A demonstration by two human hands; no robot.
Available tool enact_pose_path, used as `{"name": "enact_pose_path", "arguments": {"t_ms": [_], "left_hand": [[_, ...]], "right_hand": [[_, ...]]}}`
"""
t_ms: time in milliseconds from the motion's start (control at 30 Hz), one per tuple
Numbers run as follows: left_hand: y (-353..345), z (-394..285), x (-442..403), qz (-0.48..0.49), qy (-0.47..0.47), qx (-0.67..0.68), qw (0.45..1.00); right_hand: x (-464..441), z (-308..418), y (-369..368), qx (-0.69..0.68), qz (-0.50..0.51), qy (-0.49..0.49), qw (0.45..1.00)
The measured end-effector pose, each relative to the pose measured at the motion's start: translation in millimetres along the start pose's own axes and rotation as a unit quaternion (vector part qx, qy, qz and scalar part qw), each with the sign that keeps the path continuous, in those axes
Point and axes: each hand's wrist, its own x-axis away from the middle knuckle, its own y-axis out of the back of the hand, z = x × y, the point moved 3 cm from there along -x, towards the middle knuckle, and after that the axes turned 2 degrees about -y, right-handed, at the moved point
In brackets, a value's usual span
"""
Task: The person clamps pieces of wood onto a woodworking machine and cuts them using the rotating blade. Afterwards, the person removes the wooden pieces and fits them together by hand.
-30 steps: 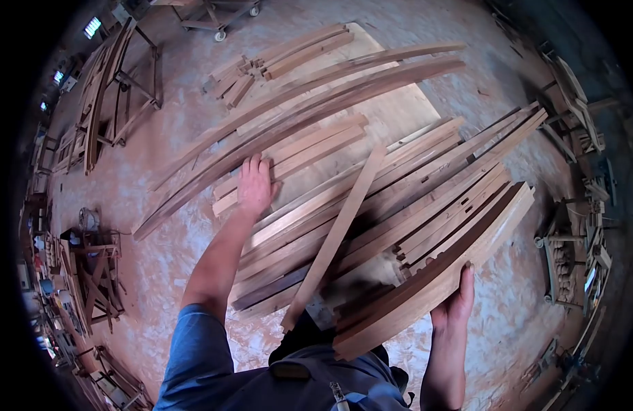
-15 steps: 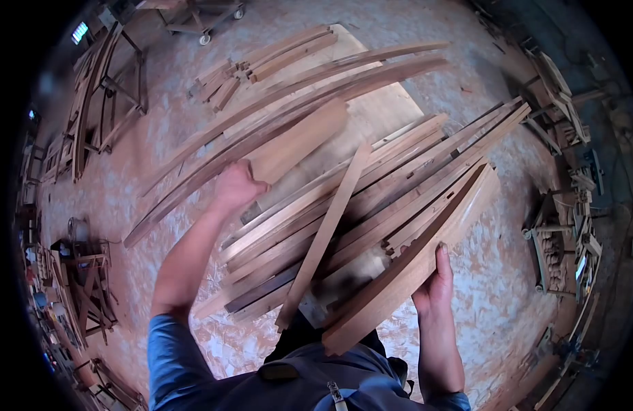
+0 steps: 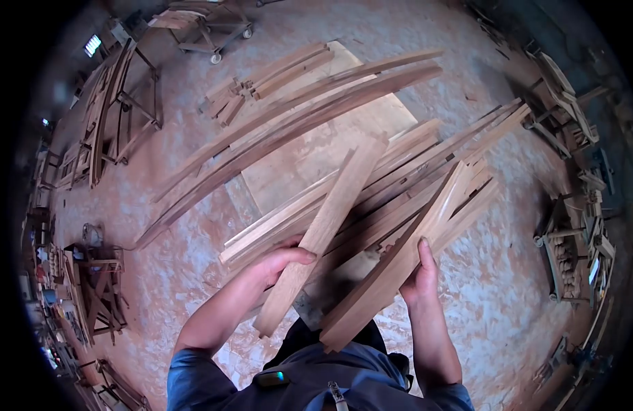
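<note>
My left hand (image 3: 283,264) is closed around the lower part of a flat wooden board (image 3: 333,209), its thumb on top. This board slants over the pile of wooden strips (image 3: 279,229) and overlaps a narrower strip behind it. On the other side, my right hand (image 3: 421,279) grips a thicker wooden board (image 3: 391,284) by its outer edge, thumb up and fingers hidden beneath. The thick board's near end is close to my body, and its far end reaches over the right side of the pile.
Beyond the pile lies a flat wooden sheet (image 3: 289,175), with long curved boards (image 3: 316,106) across it. Shorter wood pieces (image 3: 231,103) lie farther back. A wheeled cart (image 3: 210,38) stands at the top. Wood-laden racks (image 3: 107,113) line the left, and stacked timber (image 3: 570,257) the right.
My left hand has brought its board from over the sheet toward me, laying it along the narrow slanted strip. My right hand keeps hold of the thick board, which has shifted slightly left.
</note>
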Motion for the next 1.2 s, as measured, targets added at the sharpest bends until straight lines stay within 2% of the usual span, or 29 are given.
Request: {"name": "enact_pose_path", "arguments": {"t_ms": [300,400,500,567,700,800,867,1100,1200], "left_hand": [[-9,-11,-1,-0.028,-0.038,-0.066,0.997],[9,-7,3,-0.042,-0.072,-0.101,0.991],[2,-24,61,-0.074,-0.021,-0.007,0.997],[27,-18,85,-0.078,-0.081,0.004,0.994],[74,-1,146,-0.129,-0.17,0.001,0.977],[114,27,185,-0.192,-0.208,0.032,0.959],[122,42,209,-0.221,-0.221,0.076,0.947],[143,100,251,-0.279,-0.289,0.183,0.897],[141,116,260,-0.27,-0.275,0.232,0.893]], "right_hand": [[-6,1,16,-0.023,0.003,-0.018,1.0],[-6,9,2,-0.028,0.002,-0.033,0.999],[-16,20,-12,-0.023,0.003,-0.042,0.999],[-24,28,-40,-0.028,-0.02,-0.039,0.999],[-66,32,-93,-0.034,0.035,-0.009,0.999],[-104,20,-139,-0.035,0.038,-0.022,0.998],[-146,0,-155,-0.031,0.055,0.006,0.998],[-237,-79,-199,0.012,-0.046,-0.03,0.998],[-274,-107,-193,0.059,-0.109,-0.039,0.991]]}}
